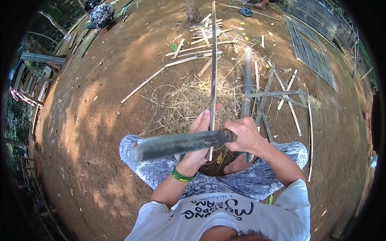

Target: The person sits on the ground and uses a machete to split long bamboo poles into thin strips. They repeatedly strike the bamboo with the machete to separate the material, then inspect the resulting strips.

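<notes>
A long, narrow bamboo strip [213, 60] stretches away from me, dark on one face and pale along its edge. My left hand [198, 123] is wrapped round the strip near its close end. In my right hand [244, 132] is the handle of a machete [181, 143]. Its broad, worn blade points left and lies across the view above my left wrist, hiding part of that hand and the strip. Whether the blade touches the strip, I cannot tell. Beneath the strip, a heap of thin bamboo shavings [181, 102] covers the ground.
Beyond the shavings lie split bamboo pieces [207, 32] by a tree trunk [192, 10]. A thick bamboo pole [247, 76] and crossed strips [265, 94] lie ahead on the right. Farther right is a slatted panel [309, 56]; a wooden structure [36, 80] stands far left.
</notes>
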{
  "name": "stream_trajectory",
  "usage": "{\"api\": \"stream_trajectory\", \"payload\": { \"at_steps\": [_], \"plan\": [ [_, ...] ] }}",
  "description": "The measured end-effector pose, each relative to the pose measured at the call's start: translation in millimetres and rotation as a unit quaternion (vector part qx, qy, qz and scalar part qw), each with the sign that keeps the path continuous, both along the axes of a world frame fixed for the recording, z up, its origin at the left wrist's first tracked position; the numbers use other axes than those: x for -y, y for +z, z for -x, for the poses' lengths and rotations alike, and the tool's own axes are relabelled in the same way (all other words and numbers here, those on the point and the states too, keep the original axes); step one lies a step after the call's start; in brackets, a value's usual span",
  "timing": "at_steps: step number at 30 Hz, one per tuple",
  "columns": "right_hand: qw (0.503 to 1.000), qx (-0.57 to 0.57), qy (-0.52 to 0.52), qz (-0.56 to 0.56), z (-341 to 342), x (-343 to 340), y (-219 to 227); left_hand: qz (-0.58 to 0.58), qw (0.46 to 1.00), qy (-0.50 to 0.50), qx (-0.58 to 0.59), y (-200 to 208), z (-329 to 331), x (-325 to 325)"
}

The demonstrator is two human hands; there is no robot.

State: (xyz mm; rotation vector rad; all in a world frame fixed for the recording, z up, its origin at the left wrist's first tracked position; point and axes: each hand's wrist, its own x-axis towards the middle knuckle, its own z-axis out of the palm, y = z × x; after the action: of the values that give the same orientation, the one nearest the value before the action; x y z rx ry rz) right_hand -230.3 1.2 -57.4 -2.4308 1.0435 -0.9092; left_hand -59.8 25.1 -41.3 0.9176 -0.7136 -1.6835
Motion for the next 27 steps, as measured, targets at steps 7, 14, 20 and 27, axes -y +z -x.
{"api": "stream_trajectory", "payload": {
  "at_steps": [7,14,20,27],
  "plan": [
    [0.998,-0.028,-0.055,0.017,8.0,19.8,1.2,-0.017,0.999,0.027,0.03,-0.8,1.0,-5.1],
    [0.993,0.002,-0.115,-0.013,20.9,39.1,1.9,-0.022,0.998,0.0,0.06,1.8,3.7,-25.0],
    [0.994,-0.072,-0.085,-0.015,21.6,37.0,2.6,-0.001,0.996,0.02,0.088,-9.2,0.6,-34.2],
    [0.993,-0.093,-0.017,0.064,10.8,20.7,14.7,-0.035,0.994,0.024,0.098,-10.7,-9.8,-43.2]
  ]
}}
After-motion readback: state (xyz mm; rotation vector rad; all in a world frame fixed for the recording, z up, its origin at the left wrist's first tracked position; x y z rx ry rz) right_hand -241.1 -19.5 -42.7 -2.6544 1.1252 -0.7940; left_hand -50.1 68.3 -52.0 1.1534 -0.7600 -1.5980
